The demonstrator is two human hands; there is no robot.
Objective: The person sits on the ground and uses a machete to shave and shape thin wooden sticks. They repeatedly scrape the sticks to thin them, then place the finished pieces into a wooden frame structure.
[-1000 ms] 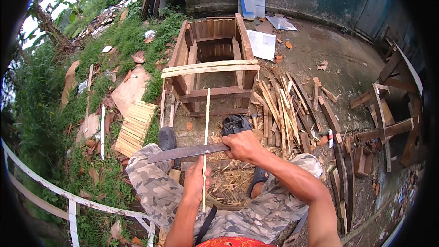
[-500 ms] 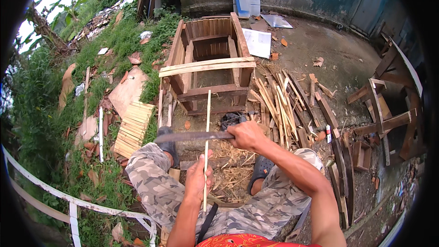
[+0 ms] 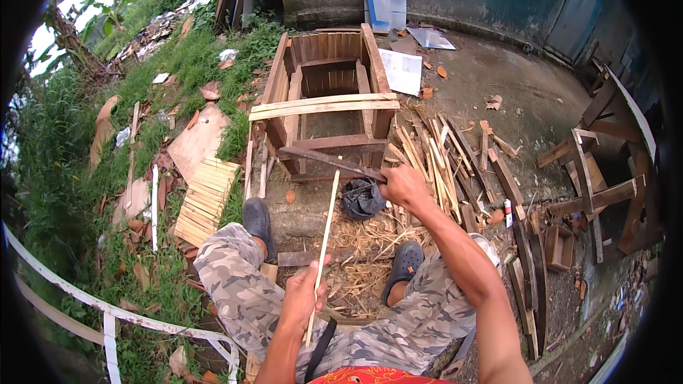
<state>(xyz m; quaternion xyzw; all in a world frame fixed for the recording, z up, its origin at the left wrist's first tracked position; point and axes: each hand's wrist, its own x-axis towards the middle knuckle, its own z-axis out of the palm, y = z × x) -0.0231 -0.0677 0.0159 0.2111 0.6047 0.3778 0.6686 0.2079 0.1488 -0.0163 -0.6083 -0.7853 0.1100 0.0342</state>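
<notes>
My left hand (image 3: pixel 302 296) is closed round the lower part of a thin pale bamboo strip (image 3: pixel 326 231), which slants up and away from my lap. My right hand (image 3: pixel 404 186) grips the handle of a machete (image 3: pixel 329 159). Its long dark blade points left and crosses near the strip's upper tip; whether they touch I cannot tell. Behind the blade stands a brown wooden frame (image 3: pixel 331 144) with slatted inner walls. Two pale strips (image 3: pixel 324 105) lie across its top.
Pale split strips (image 3: pixel 434 163) are heaped right of the frame. Shavings (image 3: pixel 363 235) cover the ground between my feet. A dark bag (image 3: pixel 362 199) lies before the frame. At left, a slatted panel (image 3: pixel 206 203) rests on grass; a broken wooden frame (image 3: pixel 597 185) stands far right.
My right hand and the machete have moved away from me and a little right, toward the strip's tip. The strip has tilted to the right at its upper end.
</notes>
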